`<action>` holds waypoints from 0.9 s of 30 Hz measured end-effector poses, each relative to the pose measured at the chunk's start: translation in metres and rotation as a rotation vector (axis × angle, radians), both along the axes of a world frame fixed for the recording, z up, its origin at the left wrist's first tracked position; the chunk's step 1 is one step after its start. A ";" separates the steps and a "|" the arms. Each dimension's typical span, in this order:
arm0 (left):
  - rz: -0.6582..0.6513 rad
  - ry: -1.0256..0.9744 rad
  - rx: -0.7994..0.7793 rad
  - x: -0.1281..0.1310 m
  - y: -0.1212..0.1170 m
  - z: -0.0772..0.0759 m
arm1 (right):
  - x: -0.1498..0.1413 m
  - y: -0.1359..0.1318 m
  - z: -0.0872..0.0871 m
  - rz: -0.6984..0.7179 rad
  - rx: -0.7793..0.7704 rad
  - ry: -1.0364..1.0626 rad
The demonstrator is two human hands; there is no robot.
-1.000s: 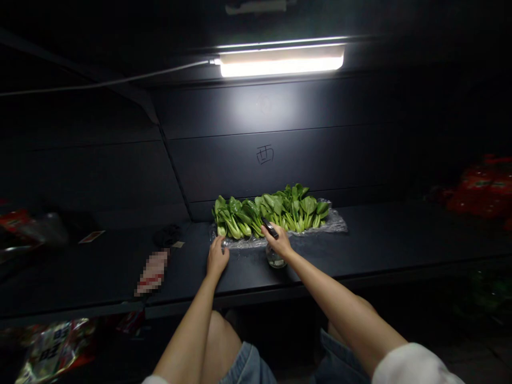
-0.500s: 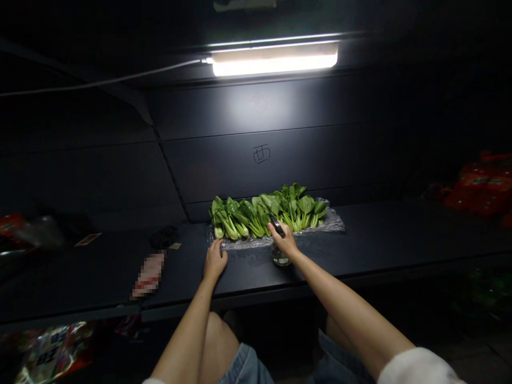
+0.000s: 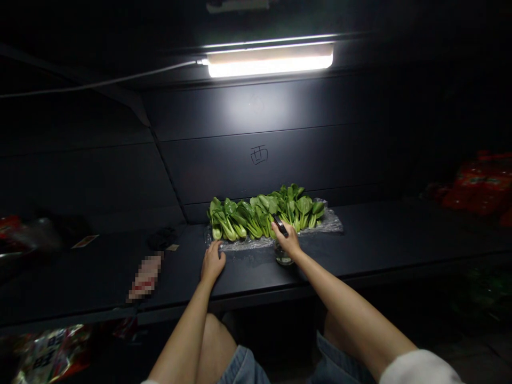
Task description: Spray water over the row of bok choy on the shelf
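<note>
A row of green bok choy (image 3: 256, 216) lies on crinkled clear plastic wrap (image 3: 330, 223) on the dark shelf. My right hand (image 3: 288, 241) is wrapped round the neck of a spray bottle (image 3: 284, 260) with a black head and a clear body, just in front of the greens. The bottle's head points toward the leaves, and my palm hides part of it. At the near left edge of the wrap, my left hand (image 3: 212, 262) rests on the shelf with fingers stretched and thumb apart, holding nothing.
A lit tube lamp (image 3: 270, 64) with a white cable (image 3: 120, 78) hangs above the shelf (image 3: 248, 274). To the left are a small card (image 3: 85, 241) and a blurred pinkish item (image 3: 146, 277). Red packages (image 3: 480, 184) stand at the far right.
My right hand and the spray bottle have shifted slightly right along the bok choy. My left hand stays beside the wrap; the whole view has moved a little.
</note>
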State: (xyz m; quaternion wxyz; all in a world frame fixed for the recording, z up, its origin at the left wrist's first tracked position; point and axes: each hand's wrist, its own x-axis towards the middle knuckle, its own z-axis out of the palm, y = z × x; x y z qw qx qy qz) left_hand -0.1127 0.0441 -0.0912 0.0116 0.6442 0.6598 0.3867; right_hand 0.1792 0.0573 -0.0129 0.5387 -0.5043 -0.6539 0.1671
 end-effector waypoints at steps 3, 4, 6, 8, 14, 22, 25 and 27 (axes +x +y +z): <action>0.005 0.002 -0.008 -0.001 0.002 -0.002 | 0.003 0.000 0.001 -0.013 0.008 -0.007; 0.006 0.007 -0.011 -0.001 0.002 -0.002 | 0.004 0.000 0.001 -0.015 0.011 -0.007; 0.005 0.021 -0.016 -0.002 0.003 -0.003 | 0.006 0.001 0.001 -0.023 0.010 -0.004; 0.002 0.035 -0.019 -0.002 0.003 -0.003 | 0.008 0.001 0.001 -0.032 0.003 0.004; -0.003 0.072 -0.023 -0.004 0.004 -0.005 | 0.017 0.002 -0.001 -0.063 -0.021 0.005; 0.014 0.087 -0.017 -0.004 0.004 -0.006 | 0.031 -0.001 0.001 -0.097 0.012 -0.007; 0.003 0.111 -0.024 -0.003 0.003 -0.005 | 0.037 -0.001 0.000 -0.125 0.003 0.006; -0.003 0.126 -0.029 -0.004 0.003 -0.004 | 0.040 -0.001 0.000 -0.146 -0.004 0.011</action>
